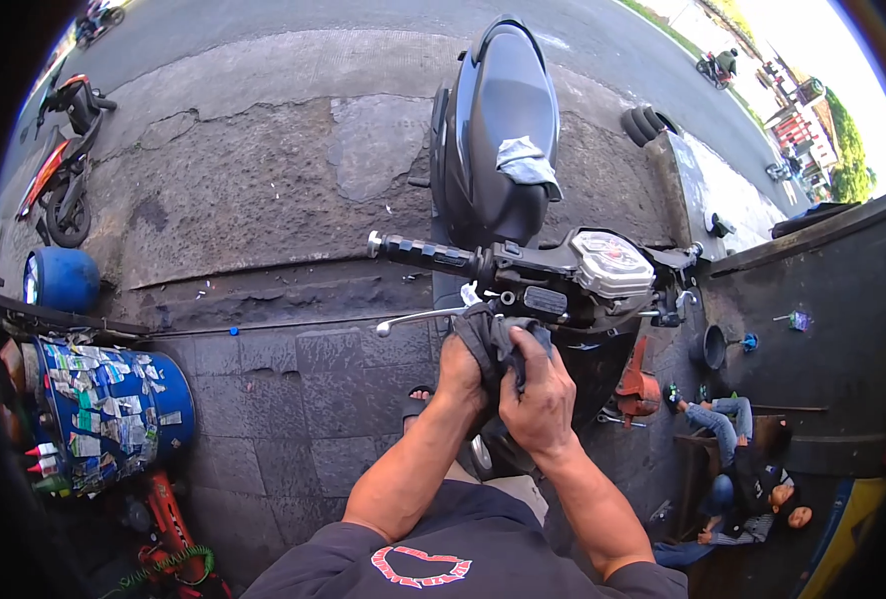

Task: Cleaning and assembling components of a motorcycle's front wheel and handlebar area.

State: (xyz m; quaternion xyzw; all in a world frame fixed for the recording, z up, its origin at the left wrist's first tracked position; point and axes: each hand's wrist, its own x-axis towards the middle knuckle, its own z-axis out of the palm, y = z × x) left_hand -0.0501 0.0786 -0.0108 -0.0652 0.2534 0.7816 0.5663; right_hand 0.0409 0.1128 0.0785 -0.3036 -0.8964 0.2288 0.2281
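A dark grey rag [508,344] is bunched between my two hands in front of the handlebar. My left hand [463,367] is closed on the rag's left side, just below the silver brake lever [418,321]. The fingers of my right hand [541,399] are bent and pressed into the cloth. Beyond them is a dark scooter's uncovered handlebar, with a black rubber grip [428,254], a black fluid reservoir [545,299] and a clear-covered instrument cluster [612,264]. What lies under the rag is hidden. A light grey cloth [528,163] rests on the scooter seat [511,95].
A blue drum covered in stickers [178,399] and a smaller blue barrel [68,280] stand left. An orange scooter [58,170] is parked beyond. At right are an orange-red part [639,384], a black bucket [707,347] and seated people [737,499]. Tyres [647,124] lie near the road.
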